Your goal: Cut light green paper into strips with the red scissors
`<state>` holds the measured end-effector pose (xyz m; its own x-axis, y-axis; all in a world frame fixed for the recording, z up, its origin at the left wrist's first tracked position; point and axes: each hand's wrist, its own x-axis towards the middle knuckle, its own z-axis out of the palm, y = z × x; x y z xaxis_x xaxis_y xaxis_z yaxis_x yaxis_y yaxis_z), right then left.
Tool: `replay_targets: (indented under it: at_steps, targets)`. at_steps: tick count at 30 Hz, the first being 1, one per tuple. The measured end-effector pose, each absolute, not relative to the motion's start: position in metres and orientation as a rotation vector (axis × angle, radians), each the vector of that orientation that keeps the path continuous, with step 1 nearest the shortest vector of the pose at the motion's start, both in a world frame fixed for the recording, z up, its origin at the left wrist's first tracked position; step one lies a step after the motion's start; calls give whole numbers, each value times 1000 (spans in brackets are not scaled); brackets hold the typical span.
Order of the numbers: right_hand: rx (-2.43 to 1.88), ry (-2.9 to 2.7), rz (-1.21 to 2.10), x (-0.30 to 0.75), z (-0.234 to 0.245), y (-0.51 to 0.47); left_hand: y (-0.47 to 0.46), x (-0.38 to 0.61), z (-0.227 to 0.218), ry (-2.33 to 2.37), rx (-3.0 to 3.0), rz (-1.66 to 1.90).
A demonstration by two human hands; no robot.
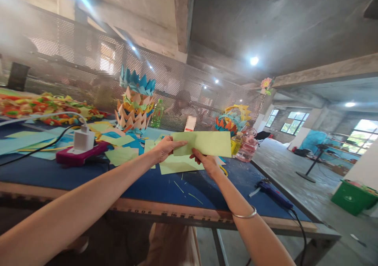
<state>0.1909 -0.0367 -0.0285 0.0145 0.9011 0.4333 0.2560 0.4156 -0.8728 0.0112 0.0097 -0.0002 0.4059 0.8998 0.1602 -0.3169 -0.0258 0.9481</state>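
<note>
Green paper (211, 143), blue tabletop (161, 188), concrete ceiling (271, 25)

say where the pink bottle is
In the head view, the pink bottle stands right of center on the blue tabletop, beside the yellow bottle and right of the held green paper.

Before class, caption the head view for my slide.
Left hand and right hand hold pale green paper above a blue tabletop.
</note>
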Motion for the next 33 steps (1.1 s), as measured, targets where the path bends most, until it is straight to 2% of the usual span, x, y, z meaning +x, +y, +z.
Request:
replay_targets:
  at_steps: [20,23,27,33]
  targets:
    - [-1159,-1608,660,196,-22,-36,15,10,-2,683,1219,1148]
    - [-1345,-1762,476,214,-12,-40,17,6,-1,701,1210,1176]
    - [-1801,-1873,100,248,-7,-46,22,0,0,741,1227,1231]
    - [-2171,-1884,213,270,-19,-47,31,-3,0,808,1178,1311]
